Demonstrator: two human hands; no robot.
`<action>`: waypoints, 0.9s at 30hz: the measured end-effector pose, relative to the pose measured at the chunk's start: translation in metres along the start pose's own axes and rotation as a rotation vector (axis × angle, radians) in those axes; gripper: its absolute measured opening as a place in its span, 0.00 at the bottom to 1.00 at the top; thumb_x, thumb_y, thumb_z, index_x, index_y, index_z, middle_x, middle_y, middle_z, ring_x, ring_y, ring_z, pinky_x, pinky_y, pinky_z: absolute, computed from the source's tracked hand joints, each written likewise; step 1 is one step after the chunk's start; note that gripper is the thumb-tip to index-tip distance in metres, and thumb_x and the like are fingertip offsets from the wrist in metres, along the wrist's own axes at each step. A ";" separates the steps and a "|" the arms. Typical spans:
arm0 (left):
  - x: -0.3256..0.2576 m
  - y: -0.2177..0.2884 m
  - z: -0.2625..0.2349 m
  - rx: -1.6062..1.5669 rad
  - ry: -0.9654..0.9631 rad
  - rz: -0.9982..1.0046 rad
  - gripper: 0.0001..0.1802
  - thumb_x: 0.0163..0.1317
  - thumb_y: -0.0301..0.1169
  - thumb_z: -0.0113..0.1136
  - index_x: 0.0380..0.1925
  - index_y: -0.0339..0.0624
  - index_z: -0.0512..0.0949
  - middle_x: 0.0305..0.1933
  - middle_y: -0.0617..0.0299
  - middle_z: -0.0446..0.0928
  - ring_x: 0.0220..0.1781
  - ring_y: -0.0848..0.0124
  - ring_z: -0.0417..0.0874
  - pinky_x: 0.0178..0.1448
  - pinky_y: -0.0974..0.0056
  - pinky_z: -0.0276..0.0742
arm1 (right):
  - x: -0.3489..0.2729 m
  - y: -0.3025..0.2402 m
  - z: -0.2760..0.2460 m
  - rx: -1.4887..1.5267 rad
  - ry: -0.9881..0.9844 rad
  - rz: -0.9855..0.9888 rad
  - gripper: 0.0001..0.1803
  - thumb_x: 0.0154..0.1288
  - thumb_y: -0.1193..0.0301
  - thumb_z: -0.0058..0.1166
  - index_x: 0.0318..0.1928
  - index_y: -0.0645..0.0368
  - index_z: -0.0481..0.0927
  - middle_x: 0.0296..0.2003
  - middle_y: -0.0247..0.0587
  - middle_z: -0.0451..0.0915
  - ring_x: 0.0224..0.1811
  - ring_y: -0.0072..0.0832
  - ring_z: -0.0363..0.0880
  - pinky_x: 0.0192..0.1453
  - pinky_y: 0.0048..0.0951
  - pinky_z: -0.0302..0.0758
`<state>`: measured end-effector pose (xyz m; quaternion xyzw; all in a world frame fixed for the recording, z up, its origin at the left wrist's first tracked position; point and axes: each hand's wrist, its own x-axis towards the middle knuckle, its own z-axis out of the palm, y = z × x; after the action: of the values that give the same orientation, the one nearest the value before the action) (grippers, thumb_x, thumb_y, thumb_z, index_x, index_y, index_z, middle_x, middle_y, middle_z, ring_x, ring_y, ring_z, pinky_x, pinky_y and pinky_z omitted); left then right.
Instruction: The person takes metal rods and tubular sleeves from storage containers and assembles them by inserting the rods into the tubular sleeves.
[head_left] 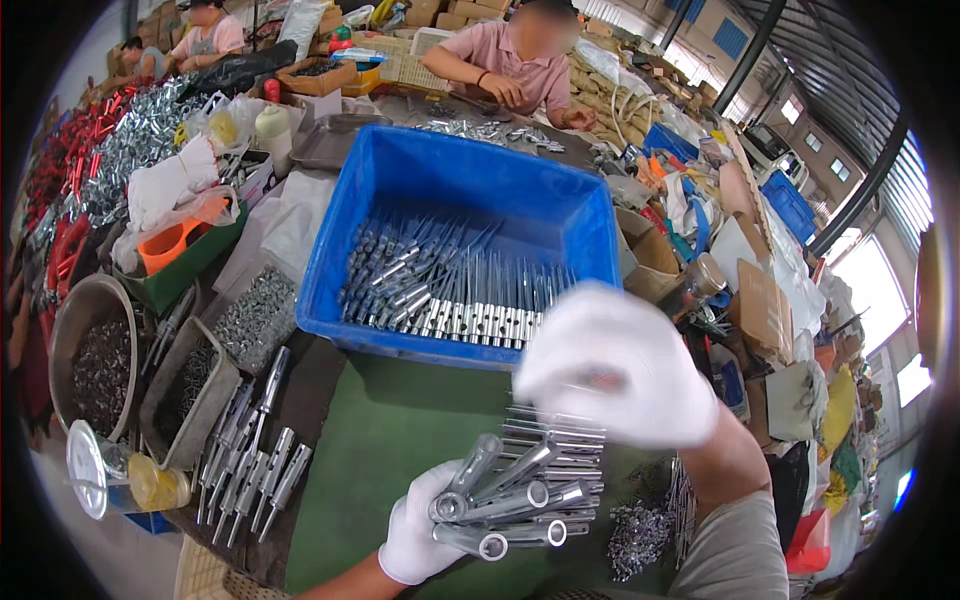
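- In the head view, the only one we have, we look down on a dark desk with a green mat spread over its near part.
- Our left hand, in a white glove, is low over the mat; its fingers are closed around a bundle of shiny metal tubes, open ends toward us.
- Our right hand, gloved too, is blurred near the front right corner of a blue bin; we cannot tell whether its fingers are open or gripping.
- Inside the bin we see many metal rods, a row of them neatly side by side.
- On the right of the mat lies a pile of small metal parts.
- Left of the mat, more metal rods with thick ends lie on the desk, beside a grey tray and a round bowl of small dark pieces.
- Across the desk sits a person in a pink shirt; heaped silvery parts fill the far left.
- Around us, the room is a cluttered workshop under a metal roof, with bright windows at right.
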<state>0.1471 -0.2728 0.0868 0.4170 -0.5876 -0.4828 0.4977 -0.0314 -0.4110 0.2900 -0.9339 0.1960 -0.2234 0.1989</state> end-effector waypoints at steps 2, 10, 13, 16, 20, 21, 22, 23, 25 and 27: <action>0.008 0.013 -0.003 0.062 -0.104 -0.037 0.41 0.40 0.33 0.79 0.55 0.39 0.66 0.46 0.52 0.79 0.43 0.60 0.84 0.47 0.62 0.80 | 0.008 0.038 0.003 -0.393 -0.021 0.027 0.13 0.56 0.70 0.57 0.43 0.54 0.81 0.38 0.35 0.81 0.44 0.33 0.77 0.51 0.34 0.71; -0.005 -0.002 0.007 -0.098 0.138 -0.019 0.39 0.41 0.31 0.78 0.54 0.39 0.67 0.45 0.55 0.77 0.42 0.65 0.82 0.45 0.62 0.79 | 0.016 0.119 0.037 -0.386 -0.284 -0.100 0.13 0.55 0.73 0.53 0.43 0.55 0.80 0.41 0.37 0.80 0.45 0.37 0.76 0.54 0.37 0.72; -0.002 0.008 0.009 -0.441 0.211 -0.175 0.38 0.43 0.27 0.75 0.54 0.38 0.64 0.47 0.58 0.74 0.45 0.70 0.79 0.48 0.63 0.78 | 0.024 0.121 0.037 -0.336 -0.317 -0.113 0.12 0.54 0.73 0.54 0.41 0.56 0.80 0.37 0.40 0.78 0.43 0.39 0.74 0.52 0.39 0.72; 0.002 0.003 -0.002 -0.022 0.133 0.095 0.42 0.43 0.25 0.75 0.56 0.39 0.60 0.51 0.59 0.71 0.49 0.70 0.77 0.53 0.62 0.76 | 0.029 0.119 0.033 -0.396 -0.334 -0.170 0.07 0.54 0.73 0.54 0.35 0.57 0.79 0.33 0.42 0.75 0.40 0.41 0.73 0.49 0.39 0.72; 0.005 0.008 0.003 -0.098 0.206 0.019 0.40 0.44 0.23 0.73 0.56 0.41 0.61 0.50 0.59 0.72 0.49 0.70 0.77 0.52 0.63 0.76 | 0.026 0.114 0.034 -0.543 -0.389 -0.139 0.09 0.55 0.73 0.54 0.38 0.56 0.77 0.35 0.40 0.75 0.40 0.40 0.74 0.47 0.37 0.72; 0.011 0.023 0.005 -0.285 0.240 -0.122 0.39 0.45 0.22 0.72 0.56 0.42 0.60 0.51 0.59 0.72 0.49 0.70 0.77 0.52 0.63 0.77 | 0.025 0.110 0.034 -0.573 -0.360 -0.127 0.08 0.55 0.74 0.54 0.38 0.56 0.77 0.34 0.40 0.76 0.40 0.40 0.74 0.47 0.38 0.73; 0.016 0.031 0.006 -0.473 0.269 -0.263 0.39 0.45 0.21 0.71 0.56 0.42 0.60 0.51 0.59 0.72 0.49 0.70 0.78 0.52 0.63 0.77 | 0.023 0.106 0.030 -0.579 -0.355 -0.122 0.08 0.55 0.74 0.54 0.38 0.56 0.77 0.34 0.40 0.76 0.40 0.40 0.74 0.47 0.38 0.73; 0.015 0.017 0.010 -0.245 0.276 0.016 0.36 0.46 0.19 0.69 0.54 0.43 0.63 0.51 0.59 0.73 0.49 0.70 0.78 0.51 0.64 0.77 | 0.020 0.099 0.023 -0.571 -0.253 -0.080 0.08 0.55 0.74 0.53 0.37 0.56 0.76 0.33 0.40 0.76 0.39 0.40 0.76 0.46 0.39 0.74; 0.016 0.013 0.010 -0.213 0.321 0.037 0.34 0.46 0.19 0.69 0.53 0.42 0.64 0.50 0.59 0.74 0.49 0.70 0.79 0.51 0.64 0.77 | 0.021 0.072 0.010 -0.433 0.045 -0.103 0.07 0.55 0.75 0.52 0.36 0.57 0.75 0.32 0.41 0.77 0.37 0.42 0.77 0.43 0.39 0.75; 0.013 0.003 0.007 -0.241 0.419 -0.016 0.28 0.49 0.17 0.66 0.51 0.41 0.68 0.48 0.60 0.75 0.47 0.70 0.79 0.49 0.64 0.78 | 0.017 0.020 0.007 0.033 0.344 0.157 0.13 0.58 0.80 0.55 0.45 0.58 0.76 0.34 0.36 0.78 0.35 0.27 0.78 0.43 0.26 0.76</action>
<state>0.1385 -0.2837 0.0916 0.4503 -0.4063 -0.4565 0.6510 -0.0201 -0.4334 0.2810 -0.8604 0.2956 -0.3667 0.1945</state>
